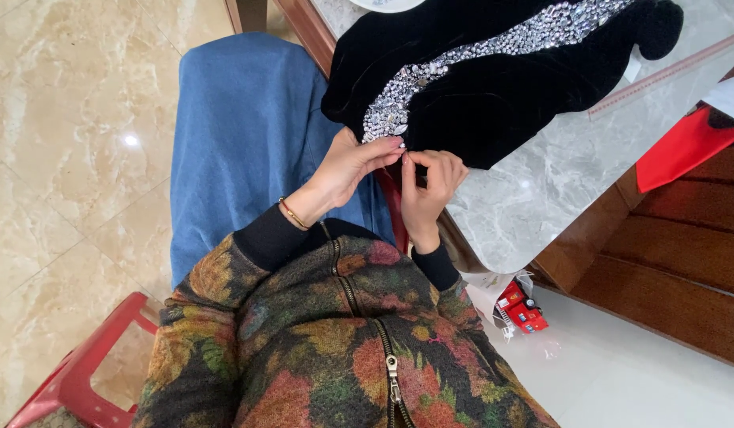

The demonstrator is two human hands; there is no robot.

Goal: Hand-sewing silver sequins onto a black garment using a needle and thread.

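**Beaded velvet garment worked at marble table's edge**

A red plastic stool [74, 372] is seen nearest, beside a floral zip jacket [335, 349] and blue denim [240, 135]. The left hand [347, 166], a thin bracelet [292, 214] at its wrist, is closed on the hem of the black velvet garment [494, 103]. The right hand [432, 186] is pinched at the same edge, fingertips together. The rhinestone band [462, 55] is laid across the grey marble table [557, 182].
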